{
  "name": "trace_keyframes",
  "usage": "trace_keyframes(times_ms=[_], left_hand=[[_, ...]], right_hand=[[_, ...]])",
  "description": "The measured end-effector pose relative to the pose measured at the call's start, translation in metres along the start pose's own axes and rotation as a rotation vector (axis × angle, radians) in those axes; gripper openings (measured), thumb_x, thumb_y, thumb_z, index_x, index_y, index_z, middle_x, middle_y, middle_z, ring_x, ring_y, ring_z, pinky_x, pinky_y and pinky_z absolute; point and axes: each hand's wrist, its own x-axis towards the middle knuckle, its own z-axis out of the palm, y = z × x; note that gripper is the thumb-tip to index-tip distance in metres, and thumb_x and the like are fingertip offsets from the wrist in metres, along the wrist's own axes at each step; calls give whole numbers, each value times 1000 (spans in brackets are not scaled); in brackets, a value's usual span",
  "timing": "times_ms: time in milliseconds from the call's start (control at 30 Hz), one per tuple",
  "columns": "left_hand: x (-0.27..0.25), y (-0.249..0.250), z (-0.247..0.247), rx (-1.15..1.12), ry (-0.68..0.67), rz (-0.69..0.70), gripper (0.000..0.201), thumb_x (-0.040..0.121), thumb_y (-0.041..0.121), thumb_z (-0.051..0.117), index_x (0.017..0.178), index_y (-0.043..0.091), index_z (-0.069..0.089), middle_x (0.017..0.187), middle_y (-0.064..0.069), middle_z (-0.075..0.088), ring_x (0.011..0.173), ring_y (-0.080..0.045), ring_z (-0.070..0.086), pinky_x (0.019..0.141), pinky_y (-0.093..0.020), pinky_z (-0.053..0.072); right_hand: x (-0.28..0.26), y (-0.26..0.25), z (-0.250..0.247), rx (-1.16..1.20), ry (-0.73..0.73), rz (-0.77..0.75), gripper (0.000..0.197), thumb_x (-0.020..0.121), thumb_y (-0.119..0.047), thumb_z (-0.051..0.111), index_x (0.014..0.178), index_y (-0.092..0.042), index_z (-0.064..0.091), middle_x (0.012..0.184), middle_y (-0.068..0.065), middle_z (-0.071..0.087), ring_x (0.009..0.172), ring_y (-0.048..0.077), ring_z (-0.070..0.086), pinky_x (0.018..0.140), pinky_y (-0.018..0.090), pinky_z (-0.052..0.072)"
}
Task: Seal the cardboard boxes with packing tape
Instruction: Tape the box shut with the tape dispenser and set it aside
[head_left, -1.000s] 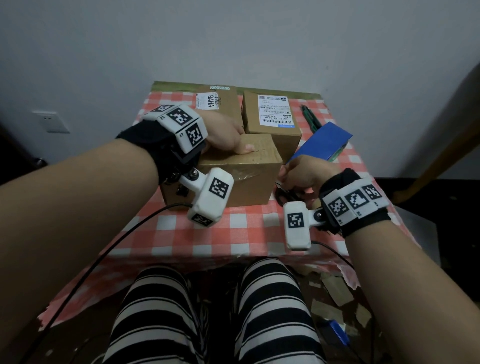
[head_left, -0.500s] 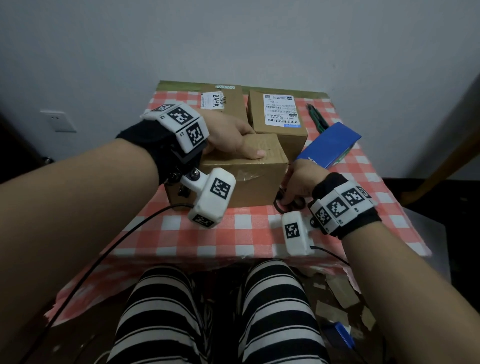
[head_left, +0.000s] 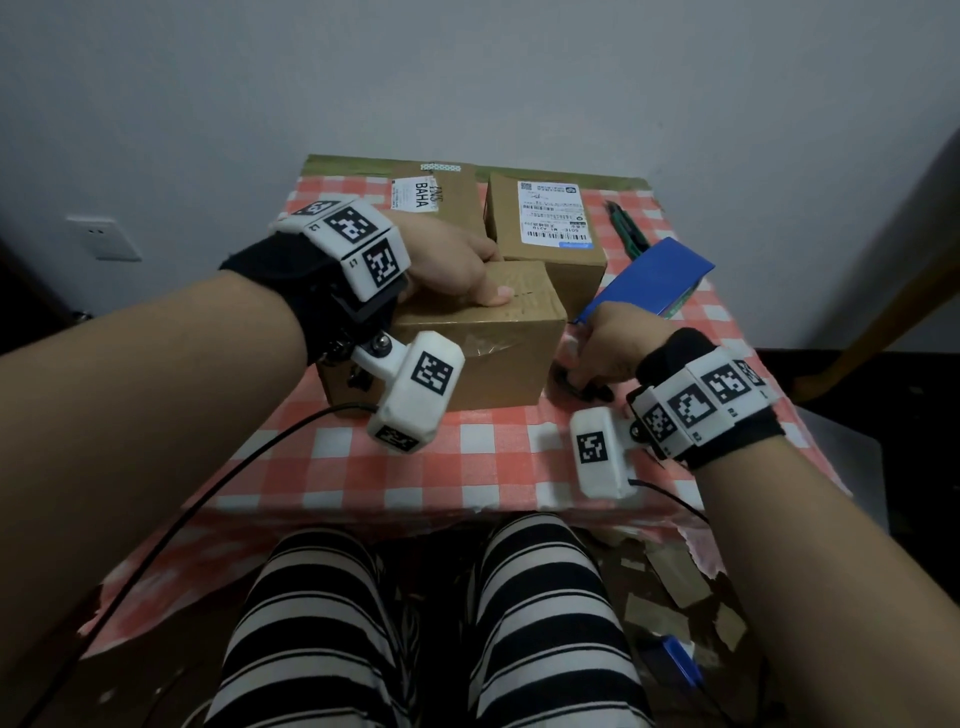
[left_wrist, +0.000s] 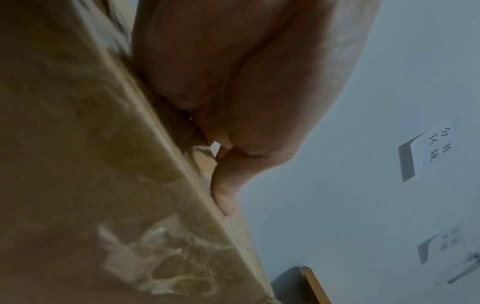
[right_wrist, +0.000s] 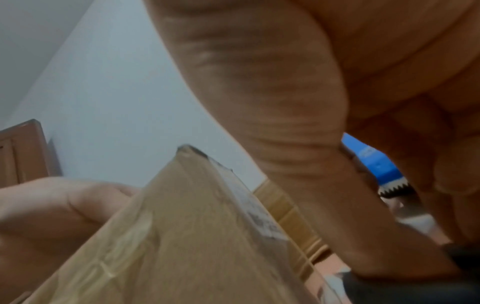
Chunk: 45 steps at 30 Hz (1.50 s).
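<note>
A plain cardboard box (head_left: 498, 353) stands nearest me on the checked tablecloth, with crinkled clear tape on its front face (left_wrist: 161, 257). My left hand (head_left: 485, 275) lies on its top, thumb flat along the lid (left_wrist: 226, 201) and fingers bent over the far edge. My right hand (head_left: 579, 366) is low at the box's right side, its fingers curled round a black-handled tape dispenser (head_left: 576, 387). The dispenser's serrated blade (right_wrist: 394, 188) shows past the thumb. The roll itself is hidden by the hand.
Two labelled cardboard boxes (head_left: 447, 208) (head_left: 550, 228) stand behind the near one, against the wall. A flat blue box (head_left: 654, 275) and a green utility knife (head_left: 626, 228) lie at the right. The red-checked table (head_left: 467, 457) ends just before my knees. Cardboard scraps (head_left: 670, 577) litter the floor.
My right hand has dropped a little beside the box and closed on the tape dispenser. My left hand has stayed on the box top, its thumb shifting slightly along the lid.
</note>
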Motion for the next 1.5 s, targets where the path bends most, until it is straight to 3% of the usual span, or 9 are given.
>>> trace_keyframes(times_ms=[167, 400, 533, 633, 800, 933, 1133, 1333, 1500], left_hand=[[-5, -1, -1, 37, 95, 70, 58, 89, 24, 66, 139, 37, 38, 130, -5, 48, 115, -26, 51, 102, -44, 44], [-21, 13, 6, 134, 117, 204, 37, 71, 31, 82, 100, 32, 59, 122, 6, 56, 115, -17, 51, 100, -36, 40], [-35, 18, 8, 294, -20, 168, 86, 35, 53, 80, 113, 34, 50, 103, 14, 50, 95, -10, 49, 80, -29, 41], [-38, 21, 10, 493, -57, 156, 103, 38, 45, 85, 126, 31, 33, 100, 9, 45, 86, -7, 45, 67, -25, 38], [-39, 19, 19, 632, 15, 126, 109, 52, 28, 92, 135, 29, 22, 115, 0, 39, 105, -20, 44, 89, -35, 42], [-35, 17, 22, 628, 54, 135, 101, 63, 14, 88, 136, 28, 20, 116, -3, 40, 103, -22, 47, 86, -37, 45], [-28, 14, 16, 569, 43, 186, 83, 74, 11, 79, 134, 28, 24, 83, 1, 47, 69, -11, 46, 56, -23, 39], [-22, 6, 6, 412, -31, 175, 66, 73, 21, 79, 120, 37, 35, 100, -14, 59, 82, -22, 55, 64, -37, 51], [-24, 2, 0, 245, -129, 254, 31, 78, 8, 75, 88, 32, 59, 113, -29, 58, 81, -30, 58, 68, -41, 50]], right_hand=[[-6, 2, -4, 10, -27, -17, 21, 81, -20, 74, 95, -6, 69, 83, 6, 64, 74, 20, 57, 59, 25, 43], [-17, 12, -22, 126, 43, -16, 28, 82, -26, 73, 101, -5, 72, 99, 11, 74, 79, 21, 61, 72, 29, 48], [-20, 16, -32, 241, 101, -25, 26, 82, -24, 75, 99, -5, 70, 97, 12, 72, 85, 26, 67, 78, 35, 54], [-21, 16, -35, 364, 161, -47, 14, 85, -18, 72, 91, -6, 67, 80, 8, 67, 70, 21, 63, 69, 31, 55], [-17, 14, -38, 506, 243, -111, 18, 87, -12, 70, 77, -16, 56, 72, 1, 57, 62, 16, 56, 67, 29, 54], [-11, 11, -36, 630, 278, -172, 20, 85, -12, 73, 79, -19, 55, 76, 4, 59, 65, 16, 57, 66, 30, 52], [-10, 13, -33, 839, 335, -254, 25, 82, -7, 77, 81, -16, 54, 67, -3, 59, 51, 2, 60, 54, 15, 50], [-6, 14, -28, 899, 401, -328, 33, 74, -9, 83, 80, -17, 52, 66, -4, 52, 51, 2, 48, 54, 12, 46], [-5, 10, -24, 909, 407, -374, 32, 76, -11, 82, 80, -18, 52, 71, -2, 50, 62, 7, 47, 62, 15, 48]])
